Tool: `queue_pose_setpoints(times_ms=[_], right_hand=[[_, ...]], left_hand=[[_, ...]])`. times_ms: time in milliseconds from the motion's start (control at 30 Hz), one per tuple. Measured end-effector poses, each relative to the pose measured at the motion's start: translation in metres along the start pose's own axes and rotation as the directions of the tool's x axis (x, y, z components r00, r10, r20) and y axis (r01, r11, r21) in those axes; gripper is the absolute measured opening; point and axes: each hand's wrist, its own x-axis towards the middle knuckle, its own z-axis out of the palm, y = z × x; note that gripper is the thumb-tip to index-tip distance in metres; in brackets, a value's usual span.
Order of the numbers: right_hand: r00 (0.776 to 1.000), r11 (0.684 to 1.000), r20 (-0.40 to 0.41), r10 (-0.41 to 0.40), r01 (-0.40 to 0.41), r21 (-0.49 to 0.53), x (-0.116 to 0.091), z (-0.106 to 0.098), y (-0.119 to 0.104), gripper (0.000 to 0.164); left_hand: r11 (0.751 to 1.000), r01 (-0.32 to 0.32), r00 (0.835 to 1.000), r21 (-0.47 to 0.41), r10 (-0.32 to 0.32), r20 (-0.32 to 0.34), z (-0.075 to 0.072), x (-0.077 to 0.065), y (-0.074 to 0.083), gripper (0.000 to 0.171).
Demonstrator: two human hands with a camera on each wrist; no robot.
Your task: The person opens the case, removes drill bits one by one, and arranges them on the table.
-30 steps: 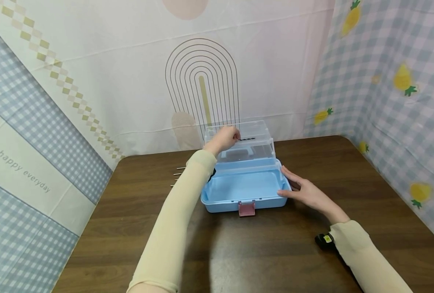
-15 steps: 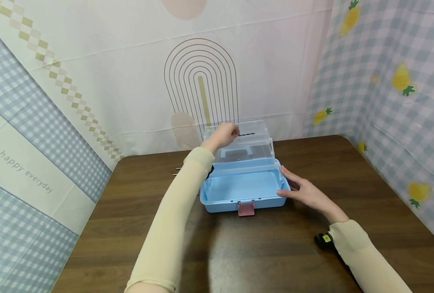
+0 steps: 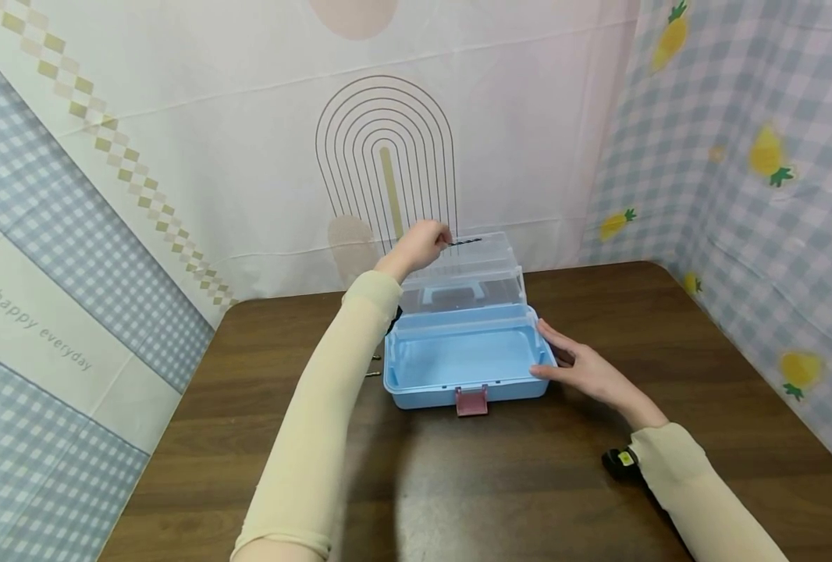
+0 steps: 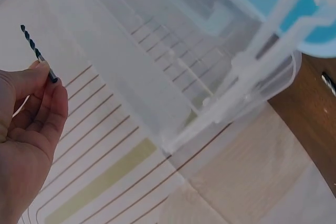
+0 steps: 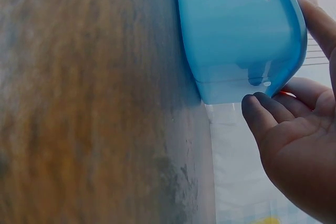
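My left hand (image 3: 419, 240) pinches a dark twist drill bit (image 4: 32, 45) between thumb and fingers, its spiral end pointing away from the palm. The bit is held up in front of the raised clear lid (image 3: 495, 254) of a light blue toolbox (image 3: 468, 359). The toolbox stands on the table with its lid back and its pink latch (image 3: 471, 403) hanging at the front. My right hand (image 3: 592, 371) holds the toolbox's right end, the thumb at the rim and the other fingers around the back corner, as the right wrist view also shows.
More drill bits (image 3: 373, 374) lie on the wooden table (image 3: 500, 484) left of the toolbox, partly hidden behind my left arm. One bit (image 4: 329, 83) shows at the edge of the left wrist view. A patterned cloth (image 3: 528, 140) hangs behind the table.
My left hand has risen and shifted slightly left with the drill bit, from in front of the lid's middle to near its top. The right hand and toolbox have stayed put.
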Motion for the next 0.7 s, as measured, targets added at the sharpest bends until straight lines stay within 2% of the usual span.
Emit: queue_pose_setpoints(times_ms=[433,700], right_hand=[[1.0,1.0,-0.002,0.003,-0.003,-0.012,0.002,0.001,0.003,0.089],[1.0,1.0,-0.005,-0.004,0.004,-0.007,0.002,0.001,0.004,0.09]], left_hand=[[0.998,0.06,0.997,0.004,-0.06,-0.043,-0.024,-0.013,-0.025,0.02],[0.995,0.096,0.992,0.012,-0.095,-0.079,-0.041,-0.033,-0.051,0.021]])
